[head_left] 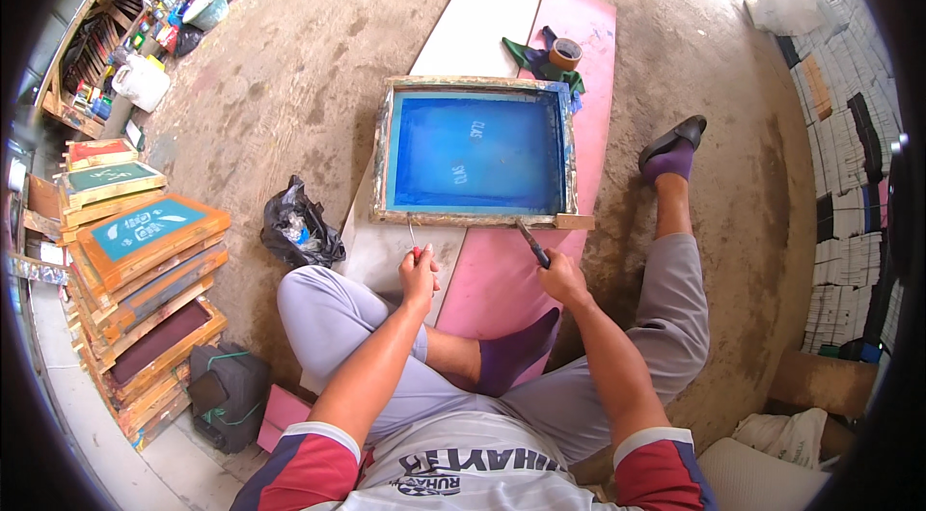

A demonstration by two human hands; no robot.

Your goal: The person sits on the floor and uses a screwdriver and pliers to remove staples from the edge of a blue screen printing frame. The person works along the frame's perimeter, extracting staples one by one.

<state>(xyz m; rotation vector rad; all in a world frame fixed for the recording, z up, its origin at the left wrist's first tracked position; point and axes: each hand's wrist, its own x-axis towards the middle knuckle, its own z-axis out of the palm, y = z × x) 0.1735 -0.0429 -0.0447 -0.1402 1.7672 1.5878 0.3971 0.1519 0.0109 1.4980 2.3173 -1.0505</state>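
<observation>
A screen-printing frame (482, 218) with blue mesh lies flat in front of me, its worn wooden edge facing my hands. My left hand (420, 277) is closed around a screwdriver (415, 250) with a red handle; its thin shaft reaches the frame's near edge. In my right hand (562, 279) is a knife (533, 248), gripped by its dark handle, the blade tip at the near edge further right. Whether either tip presses into the wood cannot be made out. A short wooden piece (576, 221) sits at the frame's near right corner.
White and pink boards (588, 67) lie under the frame, with a tape roll (565, 53) and dark cloths (526, 57) beyond it. A black plastic bag (302, 226) is left of the boards. Stacked frames (154, 231) stand at left; white stacks (839, 125) line the right.
</observation>
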